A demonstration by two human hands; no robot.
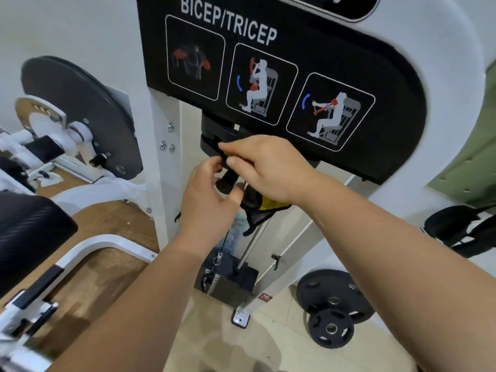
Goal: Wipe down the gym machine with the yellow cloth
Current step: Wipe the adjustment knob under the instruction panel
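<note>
Biggest worry here is the yellow cloth (269,204) slipping out and dropping down toward the weight stack (228,284) below my hands, since I've only got a bit of it. My right hand (264,167) is curled over, pinching the top of the cloth against a black knob (228,181) under the Bicep/Tricep placard (268,76), while my left hand (206,200) cups the knob from below, fingers partly closed around it. The dangling end could also snag on the chrome guide rod (253,241) just under my right wrist. The cloth itself looks bunched up, yellow with pretty grimy dark patches, mostly hidden behind my hands.
</note>
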